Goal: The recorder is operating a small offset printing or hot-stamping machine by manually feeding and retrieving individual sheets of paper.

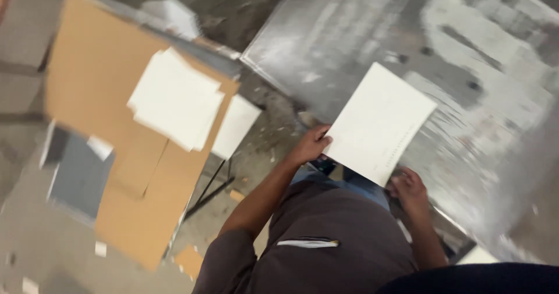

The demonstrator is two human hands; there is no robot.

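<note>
Your right hand (409, 190) grips the near corner of the white sheet (378, 122), fingers curled closed around the paper's edge. Your left hand (311, 144) holds the sheet's left corner, thumb on top and fingers folded beneath, so both hands are closed on the same sheet. The sheet is tilted, one corner pointing away from you; a faint row of small marks runs along its right-hand edge. It is held over the near edge of the metal table (466, 67), whose scuffed, shiny surface extends beyond and to the right of the sheet. The picture is blurred, so you cannot tell whether the sheet rests on the table or hangs just above it. Your dark sleeves and torso fill the nearest part of the view. To your left, well apart from the table, a large brown cardboard panel (87, 84) lies across a lower support. A loose stack of white sheets (174, 99) sits on the panel near its right edge, and a single white sheet (236, 125) overhangs that edge just beside the stack. Between the panel and the table, the concrete floor (256, 154) shows scattered scraps. A grey slab (78, 174) lies below the panel's left side.
</note>
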